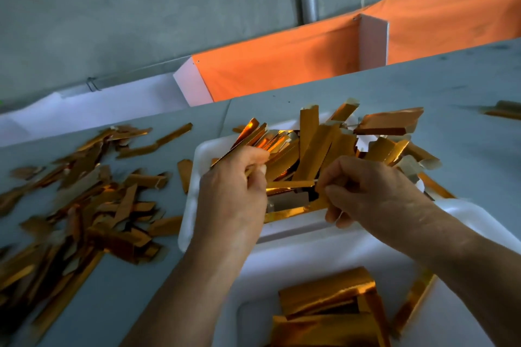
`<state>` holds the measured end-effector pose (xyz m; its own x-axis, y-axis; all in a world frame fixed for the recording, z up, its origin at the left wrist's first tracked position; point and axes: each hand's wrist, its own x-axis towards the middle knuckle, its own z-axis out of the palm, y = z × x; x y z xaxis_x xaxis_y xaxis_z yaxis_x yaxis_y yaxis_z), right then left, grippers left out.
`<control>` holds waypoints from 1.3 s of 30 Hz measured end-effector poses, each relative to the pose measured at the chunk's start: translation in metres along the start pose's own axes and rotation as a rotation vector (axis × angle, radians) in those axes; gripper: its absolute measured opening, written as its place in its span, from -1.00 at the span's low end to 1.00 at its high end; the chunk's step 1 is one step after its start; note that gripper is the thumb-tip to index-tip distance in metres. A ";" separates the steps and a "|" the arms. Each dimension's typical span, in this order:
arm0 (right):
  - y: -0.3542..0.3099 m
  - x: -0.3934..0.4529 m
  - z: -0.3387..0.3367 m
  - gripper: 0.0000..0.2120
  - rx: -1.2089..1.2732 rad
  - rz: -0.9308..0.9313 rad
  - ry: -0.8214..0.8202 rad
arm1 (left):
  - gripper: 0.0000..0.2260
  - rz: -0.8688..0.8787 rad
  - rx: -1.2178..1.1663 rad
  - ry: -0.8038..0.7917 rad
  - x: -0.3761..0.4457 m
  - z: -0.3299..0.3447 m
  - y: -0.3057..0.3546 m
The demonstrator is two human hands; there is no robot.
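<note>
Over the white tray (194, 166) on the desk (423, 87), the left hand (234, 197) fingers pinch a tilted gold strip (245, 135); the right hand (369, 191) fingers pinch a level gold strip (290, 184) between both hands.

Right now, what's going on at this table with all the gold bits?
A person is handling gold foil strips over a white tray heaped with them. The left hand grips one long strip, while the right hand pinches the end of a shorter strip lying across the heap. More strips lie in a loose pile on the grey table to the left, and a nearer tray holds wider gold pieces.
</note>
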<state>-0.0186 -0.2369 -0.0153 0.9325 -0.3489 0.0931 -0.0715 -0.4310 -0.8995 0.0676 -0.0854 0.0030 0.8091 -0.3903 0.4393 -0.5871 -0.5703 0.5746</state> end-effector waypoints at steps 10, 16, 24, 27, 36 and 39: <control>0.002 0.000 0.007 -0.85 -0.063 -0.024 -0.024 | -0.73 0.044 0.426 -0.408 0.051 0.051 -0.019; 0.000 0.000 0.007 -0.83 -0.064 -0.029 -0.015 | -0.79 0.066 0.668 -0.396 0.061 0.064 -0.022; -0.001 0.000 0.003 -0.84 0.011 0.041 -0.006 | -0.82 0.214 0.805 -0.335 0.058 0.051 -0.003; -0.001 0.000 0.001 -0.88 0.065 0.076 -0.014 | -0.82 0.162 0.653 -0.143 0.059 0.035 0.003; -0.001 -0.003 -0.004 -0.89 0.246 0.051 0.024 | -0.86 0.097 0.039 0.121 0.029 -0.002 0.019; 0.000 -0.005 -0.008 -0.69 0.434 0.047 0.059 | -0.86 0.105 -0.068 0.111 0.010 -0.002 0.019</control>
<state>-0.0257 -0.2418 -0.0125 0.9092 -0.4119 0.0610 0.0540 -0.0287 -0.9981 0.0650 -0.0986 0.0196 0.7373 -0.3608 0.5712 -0.6720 -0.4788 0.5649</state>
